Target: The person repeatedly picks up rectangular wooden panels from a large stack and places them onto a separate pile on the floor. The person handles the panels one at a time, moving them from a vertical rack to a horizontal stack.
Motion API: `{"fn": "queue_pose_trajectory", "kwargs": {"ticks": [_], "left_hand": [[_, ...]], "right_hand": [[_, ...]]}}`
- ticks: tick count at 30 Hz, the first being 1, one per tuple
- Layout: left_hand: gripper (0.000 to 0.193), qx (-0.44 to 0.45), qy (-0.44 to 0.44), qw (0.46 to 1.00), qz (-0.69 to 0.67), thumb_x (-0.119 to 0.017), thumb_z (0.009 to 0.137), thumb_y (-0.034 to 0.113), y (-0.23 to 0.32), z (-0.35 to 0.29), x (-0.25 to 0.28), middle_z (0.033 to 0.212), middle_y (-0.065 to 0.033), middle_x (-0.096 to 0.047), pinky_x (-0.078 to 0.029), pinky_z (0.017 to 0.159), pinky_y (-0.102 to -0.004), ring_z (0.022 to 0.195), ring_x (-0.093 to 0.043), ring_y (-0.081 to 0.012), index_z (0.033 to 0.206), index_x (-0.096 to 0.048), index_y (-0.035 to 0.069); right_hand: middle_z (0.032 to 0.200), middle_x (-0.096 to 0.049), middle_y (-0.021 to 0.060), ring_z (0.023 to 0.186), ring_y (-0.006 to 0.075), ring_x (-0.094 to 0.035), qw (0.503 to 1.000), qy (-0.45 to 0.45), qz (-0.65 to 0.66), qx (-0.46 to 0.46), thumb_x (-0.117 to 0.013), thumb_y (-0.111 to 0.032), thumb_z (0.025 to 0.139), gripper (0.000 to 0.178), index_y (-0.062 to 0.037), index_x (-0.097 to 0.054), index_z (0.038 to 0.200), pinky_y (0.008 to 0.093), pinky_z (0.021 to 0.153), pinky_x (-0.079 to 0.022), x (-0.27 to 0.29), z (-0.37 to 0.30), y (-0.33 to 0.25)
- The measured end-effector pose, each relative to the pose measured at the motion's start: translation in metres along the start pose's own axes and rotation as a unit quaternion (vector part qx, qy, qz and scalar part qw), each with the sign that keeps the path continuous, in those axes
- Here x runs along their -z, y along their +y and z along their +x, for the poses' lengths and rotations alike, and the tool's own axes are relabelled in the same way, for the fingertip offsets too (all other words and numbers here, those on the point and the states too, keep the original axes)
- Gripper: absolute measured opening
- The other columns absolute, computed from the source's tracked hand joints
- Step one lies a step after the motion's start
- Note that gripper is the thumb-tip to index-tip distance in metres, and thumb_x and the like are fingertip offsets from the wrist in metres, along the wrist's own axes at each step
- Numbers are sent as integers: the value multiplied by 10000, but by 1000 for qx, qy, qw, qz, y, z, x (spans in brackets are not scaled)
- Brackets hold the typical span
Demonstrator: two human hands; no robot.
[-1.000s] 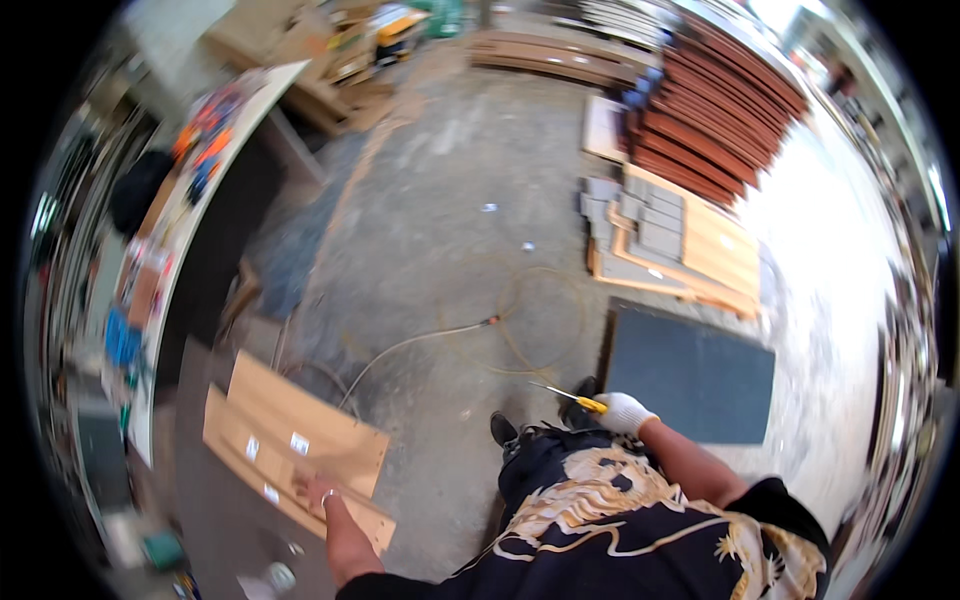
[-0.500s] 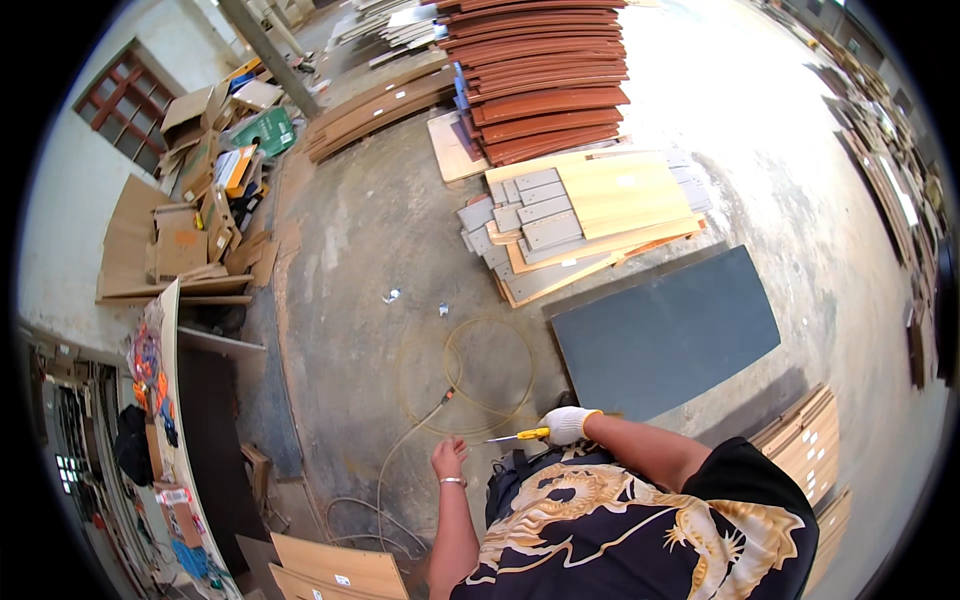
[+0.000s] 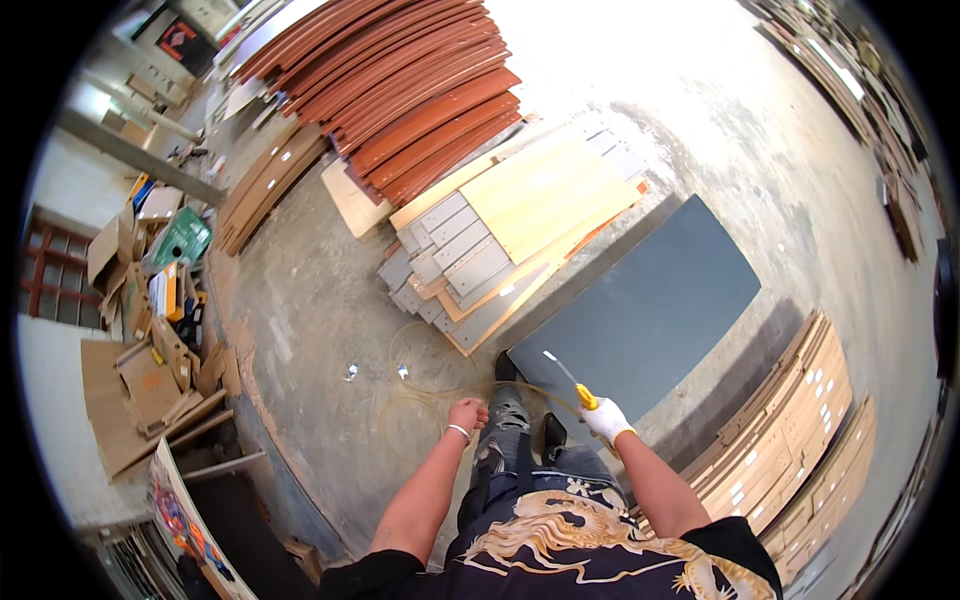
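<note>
The screwdriver (image 3: 586, 397) is in your gloved right hand (image 3: 606, 419), fingers wrapped around its yellow handle, the shaft slanting forward and to your left, seen against the dark panel (image 3: 655, 305). Your bare left hand (image 3: 468, 414) is out before you, apart from the screwdriver; it's too small here to tell whether it's closed or holding anything. Beyond the panel's left edge lie pale boards (image 3: 540, 195), with red-brown slats (image 3: 420, 120) stacked behind; wooden planks (image 3: 780, 430) lie to your right.
</note>
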State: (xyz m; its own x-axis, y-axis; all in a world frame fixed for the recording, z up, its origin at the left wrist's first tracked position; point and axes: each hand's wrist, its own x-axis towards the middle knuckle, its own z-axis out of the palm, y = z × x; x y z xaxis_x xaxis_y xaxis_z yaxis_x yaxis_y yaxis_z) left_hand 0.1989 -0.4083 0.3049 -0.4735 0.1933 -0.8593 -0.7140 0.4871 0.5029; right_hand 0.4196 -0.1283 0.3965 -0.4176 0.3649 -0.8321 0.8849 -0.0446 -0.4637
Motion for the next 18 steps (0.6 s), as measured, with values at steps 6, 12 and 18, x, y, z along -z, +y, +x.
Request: {"fn": "queue_pose_trajectory", "kwargs": {"ticks": [6,12,18], "left_hand": [[233,87,-94,984,128,-597,968,226,42,143,-95,889,-117,-730,-582,557,-361,676,-700,-212,1106,-670,53],[104,51,-70,995,-47,-605,948,127,102,367,-159,793,-77,-675,-516,500,-318,662,-660,-183,861,-627,75],[379,120,24,969,-213,-679,986,381,200,458,-224,987,-142,-639,-557,688,-369,800,-634,-232,1105,-572,37]], "right_hand": [[898,-763,125,487,161,-594,934,120,298,-158,-647,-261,954,305,24,-688,1056,329,466,-475,6,34,42],[720,-659,38,540,139,-594,946,87,217,-224,-649,-224,943,229,-22,-712,1032,319,499,-462,-51,60,3],[964,-744,121,877,255,-725,960,-18,144,-240,-656,-228,907,225,-106,-711,1087,374,784,-553,-74,108,-61]]}}
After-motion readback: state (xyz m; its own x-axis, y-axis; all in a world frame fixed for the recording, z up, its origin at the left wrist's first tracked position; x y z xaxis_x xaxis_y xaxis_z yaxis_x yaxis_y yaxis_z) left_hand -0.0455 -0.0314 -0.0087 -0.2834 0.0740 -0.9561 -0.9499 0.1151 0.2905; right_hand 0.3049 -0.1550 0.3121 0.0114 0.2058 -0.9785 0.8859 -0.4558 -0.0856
